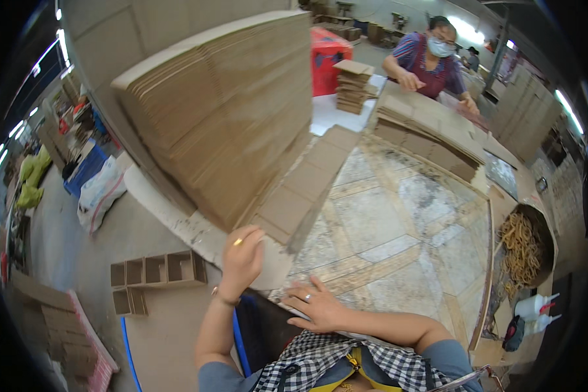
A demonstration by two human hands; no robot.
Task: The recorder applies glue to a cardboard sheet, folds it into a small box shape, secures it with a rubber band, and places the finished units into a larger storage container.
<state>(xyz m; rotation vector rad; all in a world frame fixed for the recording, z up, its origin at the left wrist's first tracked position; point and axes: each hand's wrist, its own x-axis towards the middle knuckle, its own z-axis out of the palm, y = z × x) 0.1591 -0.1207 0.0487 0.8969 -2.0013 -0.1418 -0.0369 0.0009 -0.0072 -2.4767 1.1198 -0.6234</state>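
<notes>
My left hand (244, 257) is closed, fingers curled, beside the near end of a folded cardboard strip (300, 193). Whether anything is pinched in those fingers is hidden. The strip lies along the foot of a tall stack of flat brown cardboard (215, 111), which rises at the table's left side. My right hand (317, 306) rests on the near edge of the worn, patched tabletop (385, 222), its fingers apart and nothing in them.
Across the table a masked person (431, 62) reaches over a low cardboard pile (428, 124). A smaller pile (353, 87) stands beside a red box (330, 55). At right are a bin of tan bands (521, 251) and white bottles (536, 313). Cardboard compartments (157, 269) sit lower left.
</notes>
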